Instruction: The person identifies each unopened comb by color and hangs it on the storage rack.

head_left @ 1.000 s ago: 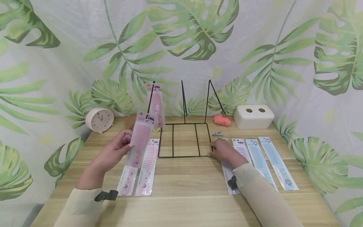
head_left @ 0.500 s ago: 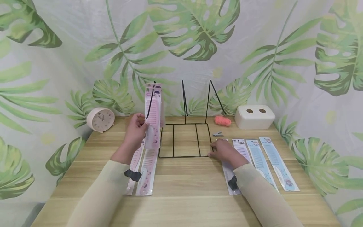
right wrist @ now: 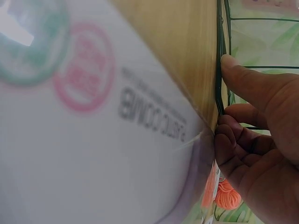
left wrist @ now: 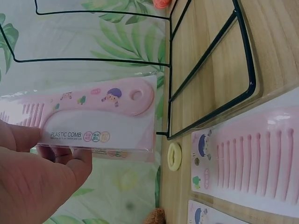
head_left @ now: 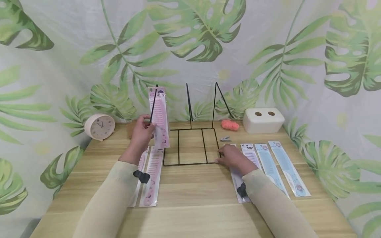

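Observation:
My left hand (head_left: 142, 129) pinches a packaged pink plastic comb (head_left: 160, 115) and holds it upright against the left upright of a black wire rack (head_left: 190, 163). In the left wrist view the fingers (left wrist: 32, 182) grip the comb (left wrist: 93, 114) by its toothed end, beside the rack (left wrist: 251, 77). My right hand (head_left: 230, 158) holds the rack's front right corner. Its thumb (right wrist: 243, 77) presses on the wire (right wrist: 218, 56) with the other fingers curled below. Under this hand lies a white-backed comb package (right wrist: 93, 116).
Two pink packaged combs (head_left: 153, 175) lie flat left of the rack. Purple and blue packaged combs (head_left: 269, 165) lie in a row at its right. At the back stand a round clock (head_left: 99, 126), an orange puff (head_left: 230, 125), a metal clip (head_left: 225, 139) and a white box (head_left: 263, 120).
My left hand carried the pink comb from above the table's left side up to the rack's left upright and turned it upright. The right hand stayed on the rack's corner.

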Demonstrator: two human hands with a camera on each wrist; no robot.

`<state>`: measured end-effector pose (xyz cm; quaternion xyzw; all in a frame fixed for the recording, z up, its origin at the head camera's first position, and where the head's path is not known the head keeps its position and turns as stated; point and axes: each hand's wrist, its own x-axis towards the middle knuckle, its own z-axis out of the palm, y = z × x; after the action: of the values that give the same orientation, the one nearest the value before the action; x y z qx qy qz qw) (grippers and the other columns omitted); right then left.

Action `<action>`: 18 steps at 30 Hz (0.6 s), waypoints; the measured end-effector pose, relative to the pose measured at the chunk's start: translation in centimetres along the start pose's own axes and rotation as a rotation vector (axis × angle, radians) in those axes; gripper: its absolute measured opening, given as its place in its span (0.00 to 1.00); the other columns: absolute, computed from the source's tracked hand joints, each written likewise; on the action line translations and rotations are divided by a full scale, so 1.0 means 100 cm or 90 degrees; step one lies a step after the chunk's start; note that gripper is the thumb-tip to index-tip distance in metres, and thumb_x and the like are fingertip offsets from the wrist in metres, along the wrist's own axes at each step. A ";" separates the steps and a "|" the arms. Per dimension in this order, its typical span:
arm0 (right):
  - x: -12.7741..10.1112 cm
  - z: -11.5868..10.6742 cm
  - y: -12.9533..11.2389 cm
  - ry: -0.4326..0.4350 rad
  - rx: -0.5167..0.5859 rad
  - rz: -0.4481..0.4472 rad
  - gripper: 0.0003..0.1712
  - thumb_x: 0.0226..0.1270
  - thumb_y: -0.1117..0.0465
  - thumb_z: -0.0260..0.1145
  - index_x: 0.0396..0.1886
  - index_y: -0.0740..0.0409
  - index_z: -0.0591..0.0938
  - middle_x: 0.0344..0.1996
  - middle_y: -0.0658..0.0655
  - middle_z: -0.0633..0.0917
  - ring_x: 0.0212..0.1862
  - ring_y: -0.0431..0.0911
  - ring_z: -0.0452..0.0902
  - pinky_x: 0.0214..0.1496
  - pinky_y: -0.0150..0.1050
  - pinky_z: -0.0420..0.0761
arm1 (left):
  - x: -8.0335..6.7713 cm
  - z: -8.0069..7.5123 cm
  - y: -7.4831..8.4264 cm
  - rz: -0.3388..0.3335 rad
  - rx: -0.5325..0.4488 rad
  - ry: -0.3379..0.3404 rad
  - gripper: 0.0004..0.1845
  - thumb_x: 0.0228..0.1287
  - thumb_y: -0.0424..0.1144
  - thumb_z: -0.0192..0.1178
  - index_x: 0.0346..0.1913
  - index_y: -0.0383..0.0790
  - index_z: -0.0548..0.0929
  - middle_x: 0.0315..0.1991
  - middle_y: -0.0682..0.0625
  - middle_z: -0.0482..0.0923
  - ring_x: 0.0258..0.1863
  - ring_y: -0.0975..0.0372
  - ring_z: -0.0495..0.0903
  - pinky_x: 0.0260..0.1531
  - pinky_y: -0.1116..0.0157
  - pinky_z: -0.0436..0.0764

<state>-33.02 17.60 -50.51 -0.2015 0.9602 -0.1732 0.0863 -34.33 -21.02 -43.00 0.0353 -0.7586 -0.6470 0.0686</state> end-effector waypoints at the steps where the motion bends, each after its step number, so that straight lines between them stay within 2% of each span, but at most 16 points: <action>1: 0.000 0.000 0.000 -0.002 0.000 0.004 0.16 0.72 0.51 0.78 0.34 0.56 0.85 0.26 0.50 0.74 0.33 0.45 0.69 0.36 0.41 0.69 | 0.002 0.001 -0.001 0.001 0.004 0.003 0.19 0.86 0.34 0.53 0.72 0.38 0.65 0.52 0.44 0.73 0.48 0.58 0.77 0.43 0.65 0.84; 3: 0.000 -0.001 0.000 0.000 0.000 0.007 0.15 0.72 0.51 0.79 0.39 0.58 0.88 0.29 0.50 0.77 0.34 0.46 0.70 0.37 0.41 0.70 | 0.007 0.003 -0.004 0.010 0.023 0.013 0.19 0.86 0.34 0.54 0.71 0.35 0.66 0.51 0.44 0.73 0.47 0.58 0.76 0.43 0.66 0.84; 5: 0.001 -0.001 0.000 -0.002 0.000 0.006 0.17 0.73 0.50 0.78 0.40 0.60 0.88 0.29 0.51 0.77 0.34 0.46 0.70 0.37 0.41 0.70 | 0.012 0.004 -0.006 0.014 0.047 0.029 0.18 0.85 0.33 0.54 0.70 0.33 0.67 0.50 0.44 0.73 0.45 0.57 0.75 0.41 0.67 0.81; 10: 0.001 0.000 0.000 -0.003 0.002 -0.002 0.19 0.73 0.51 0.78 0.29 0.57 0.81 0.24 0.49 0.70 0.30 0.44 0.66 0.33 0.40 0.65 | 0.021 0.007 -0.012 0.001 0.097 0.074 0.17 0.84 0.34 0.55 0.67 0.32 0.70 0.51 0.41 0.75 0.47 0.54 0.76 0.44 0.65 0.79; 12: 0.001 0.000 0.000 0.001 0.001 -0.001 0.17 0.72 0.51 0.79 0.31 0.56 0.83 0.24 0.49 0.71 0.31 0.45 0.67 0.33 0.40 0.66 | 0.024 0.008 -0.013 -0.007 0.108 0.090 0.17 0.83 0.35 0.56 0.66 0.32 0.71 0.53 0.39 0.76 0.50 0.52 0.77 0.48 0.62 0.79; 15: 0.000 0.000 -0.001 0.002 -0.004 0.004 0.14 0.72 0.51 0.79 0.40 0.58 0.88 0.28 0.51 0.78 0.34 0.46 0.71 0.37 0.42 0.72 | 0.026 0.009 -0.017 -0.007 0.123 0.102 0.17 0.84 0.37 0.57 0.65 0.30 0.73 0.57 0.36 0.77 0.56 0.49 0.77 0.56 0.58 0.80; 18: -0.001 -0.001 -0.001 0.000 -0.007 0.012 0.21 0.72 0.52 0.79 0.54 0.62 0.90 0.36 0.55 0.86 0.39 0.48 0.75 0.45 0.47 0.81 | 0.028 0.012 -0.019 0.000 0.130 0.111 0.16 0.85 0.38 0.57 0.63 0.28 0.75 0.58 0.35 0.78 0.59 0.49 0.78 0.62 0.55 0.80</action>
<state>-32.92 17.51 -50.40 -0.1927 0.9630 -0.1671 0.0868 -37.36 -20.57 -44.91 0.0981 -0.8119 -0.5605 0.1305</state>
